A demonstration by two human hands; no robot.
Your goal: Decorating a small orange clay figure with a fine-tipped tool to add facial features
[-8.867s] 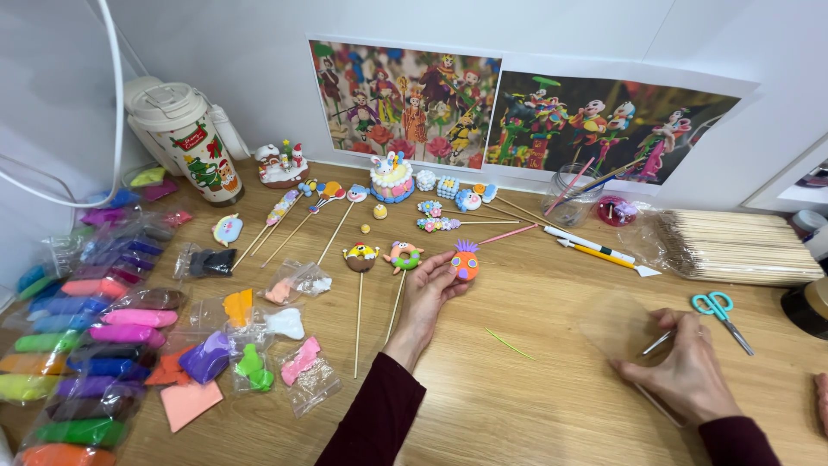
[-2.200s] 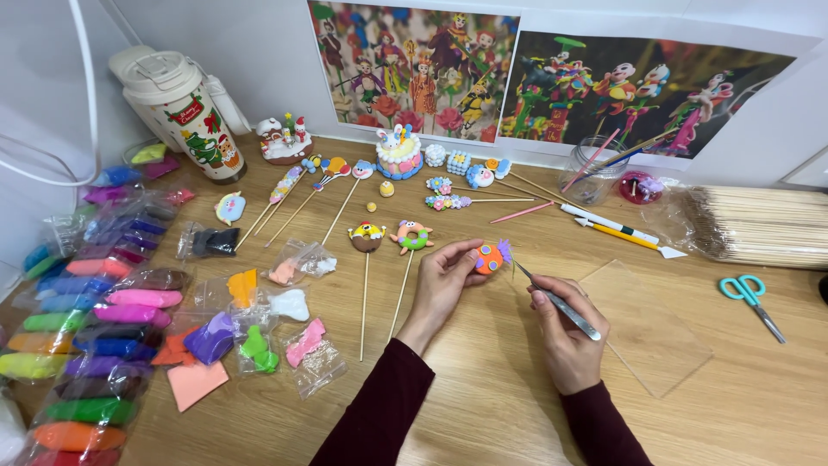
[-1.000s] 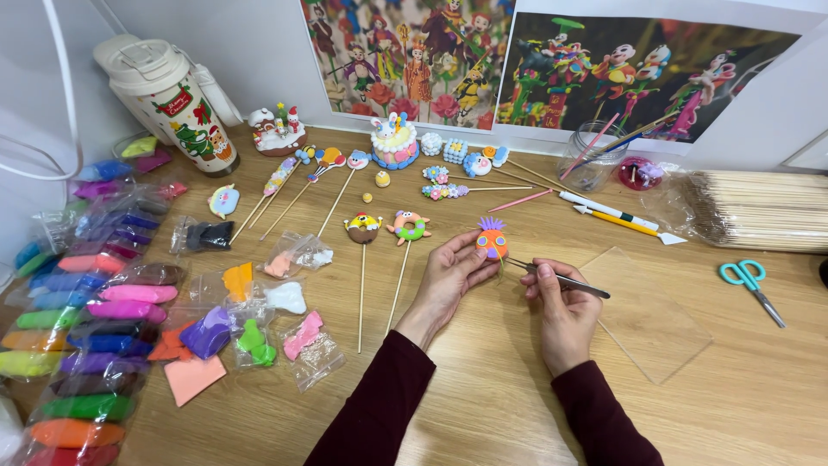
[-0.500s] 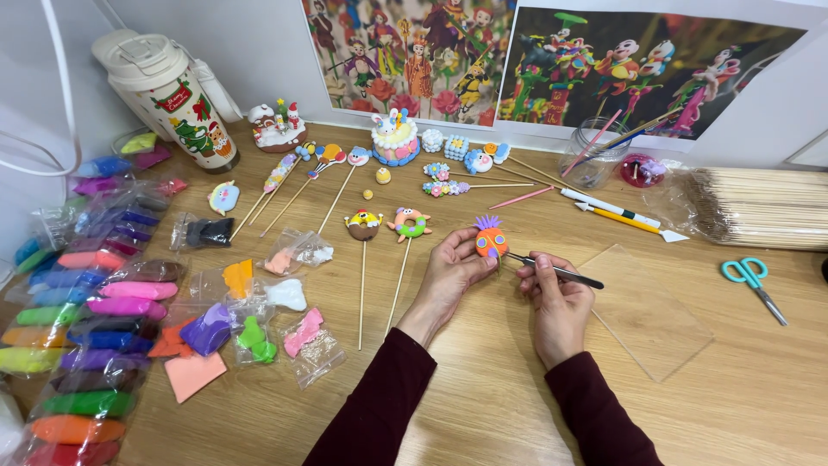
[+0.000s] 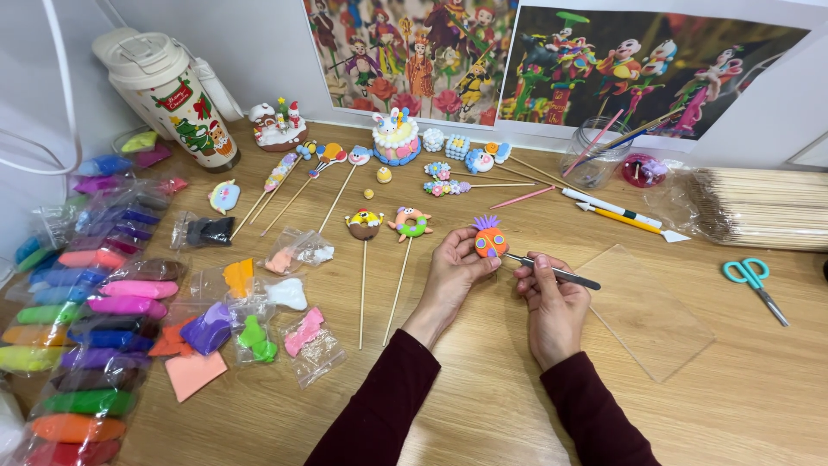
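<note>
Head view, left hand [image 5: 448, 280] pinching round orange clay figure [image 5: 490, 243], right hand [image 5: 552, 302] gripping slim metal tool [image 5: 556, 273]

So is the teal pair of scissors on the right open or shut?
Shut. The teal scissors lie flat on the wooden table, blades together in one thin line, both finger loops side by side.

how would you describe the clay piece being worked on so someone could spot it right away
On the wooden table, in front of the row of clay figures on sticks, the left hand holds up a small orange clay figure. The right hand touches a metal sculpting tool to its side. Unlike the stick figures lying nearby, it is held off the table and has a spiky purple tuft on top.
</note>
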